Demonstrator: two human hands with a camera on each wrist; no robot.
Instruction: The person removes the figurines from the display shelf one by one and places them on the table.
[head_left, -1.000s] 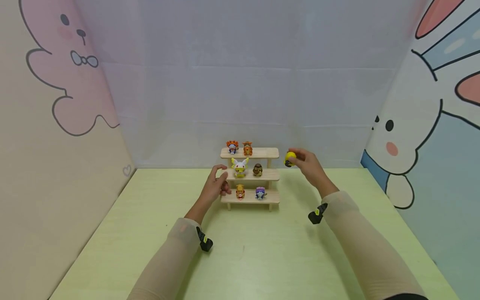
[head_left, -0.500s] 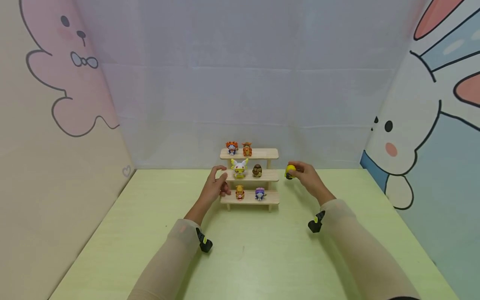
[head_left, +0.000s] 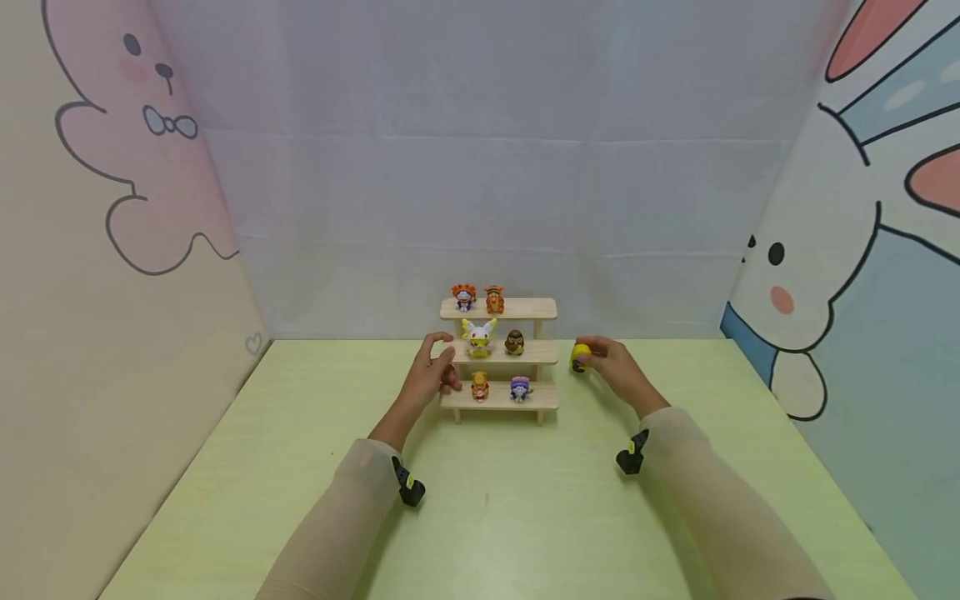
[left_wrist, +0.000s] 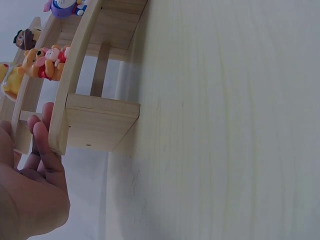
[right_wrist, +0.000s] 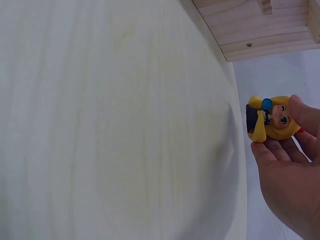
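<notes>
A three-tier wooden display shelf (head_left: 528,352) stands at the back of the table. My left hand (head_left: 426,372) holds its left end, with the thumb and fingers curled at the middle and bottom tiers. To the right of the shelf, my right hand (head_left: 617,367) pinches a small yellow-haired figurine (right_wrist: 272,119) between thumb and fingers, low near the table's back edge. Its blue round detail and dark lower part show in the right wrist view.
Figurines stand in pairs on each tier: an orange-maned one (head_left: 464,297) and an orange one (head_left: 494,299) on top, a white-eared yellow one (head_left: 478,337) and a brown owl (head_left: 514,342) in the middle, a Pooh figurine (head_left: 480,386) and a purple one (head_left: 520,388) below.
My right hand has lowered the yellow-haired figurine from beside the upper tiers toward the table. The left hand has stayed at the shelf's left end.
</notes>
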